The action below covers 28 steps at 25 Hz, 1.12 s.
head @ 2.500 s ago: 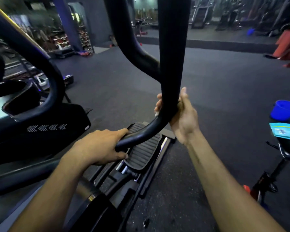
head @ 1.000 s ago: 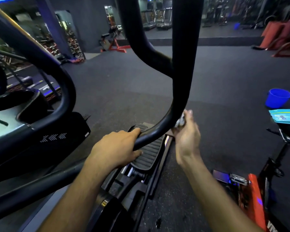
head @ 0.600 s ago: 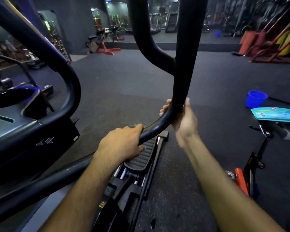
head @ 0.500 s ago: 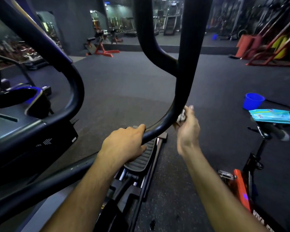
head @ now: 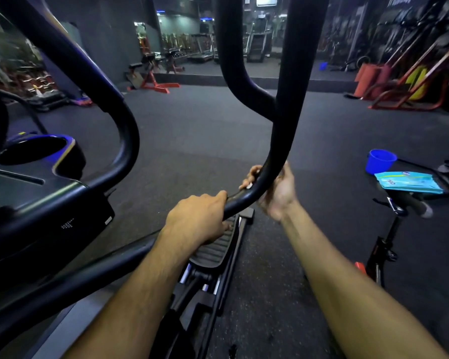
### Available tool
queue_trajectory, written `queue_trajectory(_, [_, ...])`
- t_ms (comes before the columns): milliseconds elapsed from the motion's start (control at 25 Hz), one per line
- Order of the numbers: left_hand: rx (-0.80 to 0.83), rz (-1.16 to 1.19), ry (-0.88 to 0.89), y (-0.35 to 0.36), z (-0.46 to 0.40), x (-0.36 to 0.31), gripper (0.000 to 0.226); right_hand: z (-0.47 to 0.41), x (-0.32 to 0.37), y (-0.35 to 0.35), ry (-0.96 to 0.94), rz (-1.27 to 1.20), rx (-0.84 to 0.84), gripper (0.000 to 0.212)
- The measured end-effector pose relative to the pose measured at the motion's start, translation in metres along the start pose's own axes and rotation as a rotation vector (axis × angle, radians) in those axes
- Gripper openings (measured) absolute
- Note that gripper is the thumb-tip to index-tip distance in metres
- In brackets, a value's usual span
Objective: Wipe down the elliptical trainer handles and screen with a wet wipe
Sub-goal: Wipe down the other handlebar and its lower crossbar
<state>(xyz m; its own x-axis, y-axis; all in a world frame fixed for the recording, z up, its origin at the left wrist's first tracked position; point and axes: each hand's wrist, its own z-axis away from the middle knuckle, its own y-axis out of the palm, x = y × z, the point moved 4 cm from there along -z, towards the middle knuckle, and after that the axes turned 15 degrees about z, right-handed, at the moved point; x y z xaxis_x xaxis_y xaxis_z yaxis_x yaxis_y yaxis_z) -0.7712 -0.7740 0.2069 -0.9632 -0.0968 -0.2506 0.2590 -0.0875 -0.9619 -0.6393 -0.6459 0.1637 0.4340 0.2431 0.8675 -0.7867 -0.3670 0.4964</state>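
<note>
Handle point(head: 283, 141) curves down between your hands: your left hand point(head: 197, 221) grips its lower end, your right hand point(head: 275, 190) wraps the bend, a wet wipe point(head: 248, 186) barely showing under the fingers. Loosen that grip and the wipe could slip out.

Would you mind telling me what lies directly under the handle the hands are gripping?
Under the handle lies a ribbed black pedal on its rail. The left hand covers the pedal's near-left part.

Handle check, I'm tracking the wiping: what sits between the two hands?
Head view: only a short bare stretch of black handle bar separates the left hand from the right hand.
</note>
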Motion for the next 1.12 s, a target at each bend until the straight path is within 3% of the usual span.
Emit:
queue_trajectory(160, [-0.01,0.01,-0.002,-0.001,0.0,0.001,0.037,0.018,-0.025,0.008,-0.002,-0.135,-0.102,0.08])
queue_trajectory(320, [-0.008,0.015,0.003,0.002,-0.002,0.003,0.038,0.016,0.02,-0.002,-0.178,0.054,-0.232,0.063])
queue_trajectory(480, [-0.015,0.009,0.0,0.002,-0.003,0.004,0.037,0.007,0.076,0.004,-0.366,0.368,-0.381,0.07])
queue_trajectory(600, [-0.033,-0.002,0.022,0.003,-0.001,0.002,0.037,0.023,0.052,0.003,-0.431,0.456,-0.54,0.046])
queue_trajectory(760, [-0.042,-0.001,0.01,0.001,0.001,0.001,0.038,0.031,-0.018,-0.012,-0.364,0.476,-0.57,0.05])
queue_trajectory(840, [-0.038,-0.019,0.013,0.0,0.003,0.0,0.039,0.034,-0.039,-0.014,-0.336,0.436,-0.558,0.034])
queue_trajectory(1000, [-0.022,-0.059,0.045,-0.002,0.008,-0.001,0.048,0.042,-0.012,-0.013,-0.432,0.354,-0.529,0.026])
queue_trajectory(1120, [0.02,-0.066,0.032,-0.007,0.027,0.014,0.061,0.055,0.031,-0.025,-0.651,0.714,-0.782,0.013])
